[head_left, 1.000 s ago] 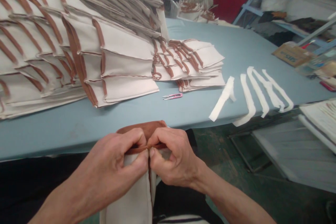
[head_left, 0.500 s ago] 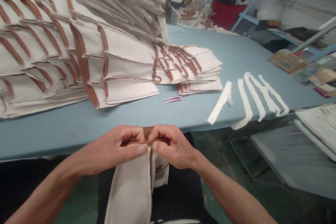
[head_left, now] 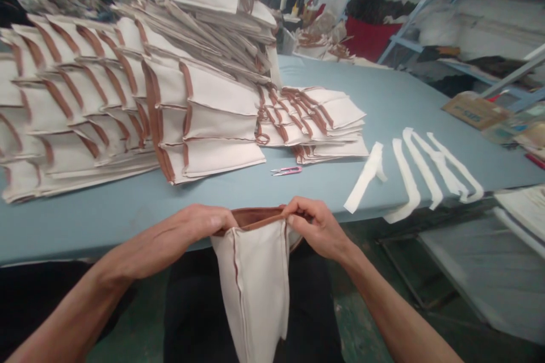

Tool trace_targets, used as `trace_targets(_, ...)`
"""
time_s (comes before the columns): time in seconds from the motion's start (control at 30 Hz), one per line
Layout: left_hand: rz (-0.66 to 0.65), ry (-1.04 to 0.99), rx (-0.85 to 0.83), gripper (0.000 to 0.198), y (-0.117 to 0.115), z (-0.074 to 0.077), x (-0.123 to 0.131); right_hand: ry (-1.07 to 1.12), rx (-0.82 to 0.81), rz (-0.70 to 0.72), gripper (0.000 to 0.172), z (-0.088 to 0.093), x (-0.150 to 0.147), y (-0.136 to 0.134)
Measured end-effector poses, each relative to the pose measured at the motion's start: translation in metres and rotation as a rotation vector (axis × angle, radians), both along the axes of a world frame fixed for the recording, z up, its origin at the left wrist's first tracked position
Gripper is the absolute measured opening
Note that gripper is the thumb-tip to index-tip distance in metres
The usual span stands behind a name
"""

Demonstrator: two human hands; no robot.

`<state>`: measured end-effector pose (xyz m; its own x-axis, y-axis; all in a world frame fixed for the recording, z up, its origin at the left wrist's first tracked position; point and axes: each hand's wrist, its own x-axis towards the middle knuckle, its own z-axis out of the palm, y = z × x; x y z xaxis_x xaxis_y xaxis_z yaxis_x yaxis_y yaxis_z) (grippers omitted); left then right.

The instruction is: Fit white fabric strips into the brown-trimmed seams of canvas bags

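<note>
Left hand [head_left: 204, 224] and right hand [head_left: 317, 227] pinch the brown-bound rim [head_left: 255, 217] of a cream canvas pouch [head_left: 255, 289], lower centre, held up in front of the worktop [head_left: 128, 232] edge.

The **left forearm** [head_left: 80, 289] and **right forearm** [head_left: 395, 317] are uncovered, with no sleeve in view, and taper to narrow wrists. The **left hand** [head_left: 204, 224] and **right hand** [head_left: 317, 226] are bare, as are the **fingers** [head_left: 304, 207]. The lower body wears **dark, matte, black-toned trousers** [head_left: 191, 317] of plain fabric, with no visible markings.
</note>
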<state>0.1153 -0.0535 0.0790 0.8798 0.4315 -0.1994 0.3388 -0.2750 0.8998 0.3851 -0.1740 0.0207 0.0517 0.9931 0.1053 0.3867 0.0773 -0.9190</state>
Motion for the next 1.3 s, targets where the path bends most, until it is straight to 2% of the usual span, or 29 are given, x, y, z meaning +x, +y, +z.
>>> trace_targets(0.1,-0.067,-0.001,-0.188,0.031,-0.007,0.003,0.01,0.014,-0.045,-0.009,0.016,-0.013,0.002,0.005)
trace_targets(0.17,-0.055,0.008,-0.241,0.026,-0.012,0.002,0.015,0.028,-0.064,-0.004,0.016,-0.019,0.001,0.007)
trace_targets(0.5,0.022,0.024,-0.243,0.03,-0.015,-0.005,0.026,0.085,-0.101,-0.001,0.016,-0.027,0.0,0.007)
trace_targets(0.7,0.049,0.027,-0.261,0.028,-0.02,0.003,0.033,0.085,-0.107,0.001,0.015,-0.026,0.001,0.007)
trace_targets(0.83,0.1,0.091,-0.169,0.023,-0.023,0.012,0.037,0.069,-0.091,-0.005,0.015,-0.024,0.003,0.006)
trace_targets(0.93,0.139,0.086,-0.085,0.019,-0.026,0.017,0.038,0.044,-0.091,-0.01,0.013,-0.017,0.006,0.003)
trace_targets(1.03,0.152,0.085,-0.1,0.023,-0.029,0.016,0.036,0.021,-0.059,0.012,0.021,-0.001,0.005,-0.001)
trace_targets(1.2,0.149,0.062,-0.126,0.032,-0.032,0.014,0.036,-0.067,0.153,0.123,0.03,0.036,-0.016,-0.005)
trace_targets(1.3,0.148,0.074,-0.14,0.033,-0.033,0.017,0.037,-0.105,0.25,0.201,0.029,0.048,-0.03,0.0)
